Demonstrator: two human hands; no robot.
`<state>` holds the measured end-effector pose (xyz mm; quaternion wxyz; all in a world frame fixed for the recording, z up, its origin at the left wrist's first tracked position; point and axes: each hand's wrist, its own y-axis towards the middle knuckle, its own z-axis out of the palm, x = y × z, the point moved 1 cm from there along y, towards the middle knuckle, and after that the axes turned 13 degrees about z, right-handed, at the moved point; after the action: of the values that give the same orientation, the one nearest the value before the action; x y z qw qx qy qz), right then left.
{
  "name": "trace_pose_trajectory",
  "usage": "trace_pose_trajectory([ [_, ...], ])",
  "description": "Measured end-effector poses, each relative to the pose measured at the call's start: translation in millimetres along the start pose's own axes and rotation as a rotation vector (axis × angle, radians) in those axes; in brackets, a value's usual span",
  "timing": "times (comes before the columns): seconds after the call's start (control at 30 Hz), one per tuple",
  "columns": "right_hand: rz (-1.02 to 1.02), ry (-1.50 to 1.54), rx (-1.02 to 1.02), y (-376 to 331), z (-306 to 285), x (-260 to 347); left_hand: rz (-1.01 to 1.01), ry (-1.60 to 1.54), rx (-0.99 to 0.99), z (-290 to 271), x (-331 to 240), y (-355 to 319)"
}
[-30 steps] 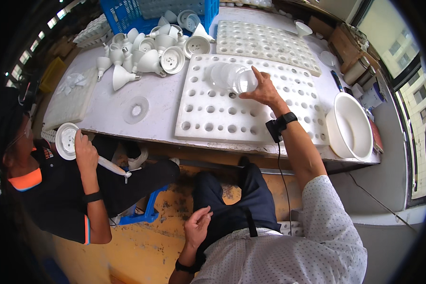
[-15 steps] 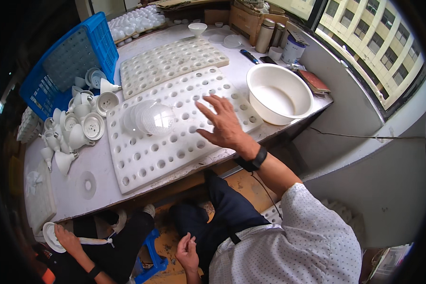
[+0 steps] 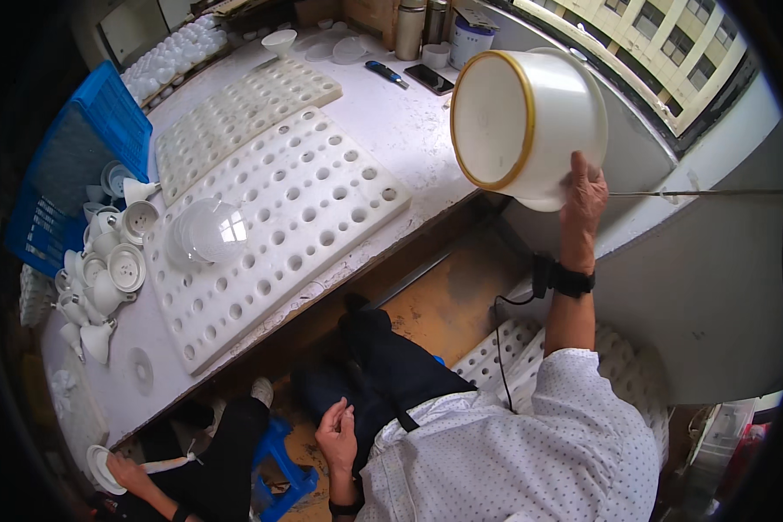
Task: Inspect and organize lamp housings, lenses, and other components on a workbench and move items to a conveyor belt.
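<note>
A white plastic basin (image 3: 570, 122) with a yellowish ring round its base is tipped on its side, its underside facing left. My right hand (image 3: 585, 196) grips its rim from below, thumb up against the wall. The basin is raised at the table's right end; its inside is hidden. Low in front of my body, my left hand (image 3: 335, 435) hangs with half-bent fingers, and nothing shows in it. Several clear domed covers (image 3: 207, 230) lie stacked on the near white board with round holes (image 3: 278, 237).
White lamp housings (image 3: 104, 261) pile up beside a blue crate (image 3: 104, 130) at left. A second holed board (image 3: 244, 117), a phone (image 3: 430, 79), a blue-handled cutter (image 3: 386, 74) and flasks (image 3: 411, 30) lie beyond. A co-worker's hand (image 3: 130, 474) holds a white disc at lower left.
My right hand has moved from above the holed board to the basin, which is now lifted and tipped over. The view has swung right. My left hand stays low.
</note>
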<state>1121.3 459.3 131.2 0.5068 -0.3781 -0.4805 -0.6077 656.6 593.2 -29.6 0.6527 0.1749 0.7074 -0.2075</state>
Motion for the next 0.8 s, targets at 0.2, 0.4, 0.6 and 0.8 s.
trace_pose_trajectory([
  [0.2,0.406,0.562,0.081,24,-106,-84,-0.019,0.071,0.204,11,8,7],
  [0.4,0.586,0.685,0.094,8,-113,-52,0.041,0.069,0.167,-1,17,3],
  [0.6,0.545,0.659,0.042,9,-112,-73,-0.023,0.098,0.171,-3,20,-6],
  [0.8,0.473,0.664,0.173,24,-140,-88,-0.022,0.106,0.146,-8,24,-7],
])
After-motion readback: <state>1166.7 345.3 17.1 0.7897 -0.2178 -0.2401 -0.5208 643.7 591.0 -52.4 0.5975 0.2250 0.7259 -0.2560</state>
